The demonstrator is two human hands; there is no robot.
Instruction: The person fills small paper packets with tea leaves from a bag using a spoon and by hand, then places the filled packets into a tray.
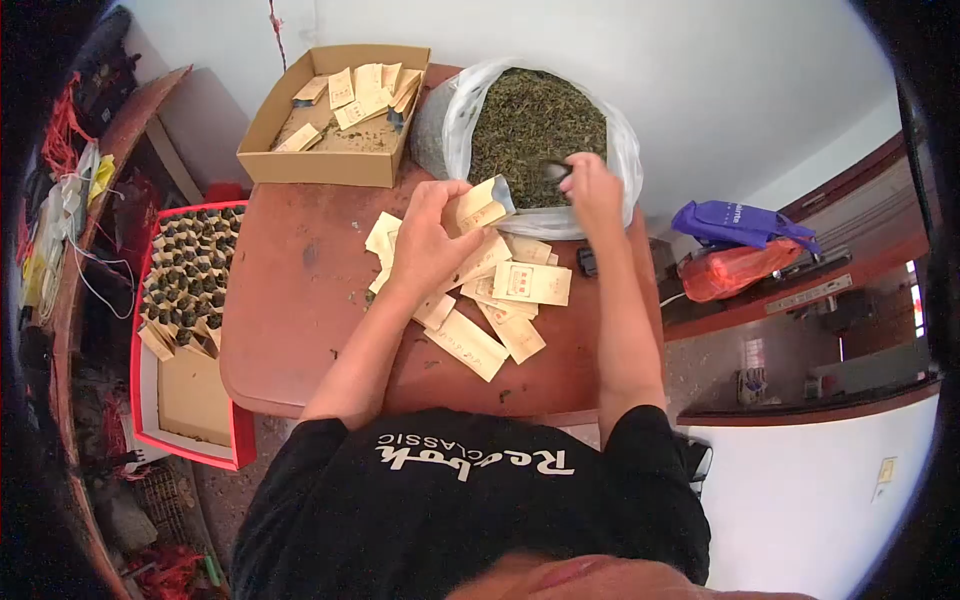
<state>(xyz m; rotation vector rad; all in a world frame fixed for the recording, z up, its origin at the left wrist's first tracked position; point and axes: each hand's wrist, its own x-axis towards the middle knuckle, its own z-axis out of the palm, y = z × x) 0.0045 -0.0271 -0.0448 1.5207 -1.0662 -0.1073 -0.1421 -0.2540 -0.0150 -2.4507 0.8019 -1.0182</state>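
Note:
My left hand (432,238) is closed around a small kraft paper packet (480,204), whose open mouth with a silvery lining faces right. Over the plastic bag (627,150) of dried tea leaves (535,115), my right hand (594,190) grips a small dark scoop (557,171); its head is blurred. Below the left hand, a loose pile of flat paper packets (532,283) lies on the reddish-brown table (300,300). Some of these packets carry printed red labels.
At the table's back left stands a cardboard box (318,168) holding several packets. A red box (240,440) to the left contains rows of upright, leaf-filled packets (190,265). Purple and red bags (735,222) lie on the right. A small black object (587,262) sits beside the pile.

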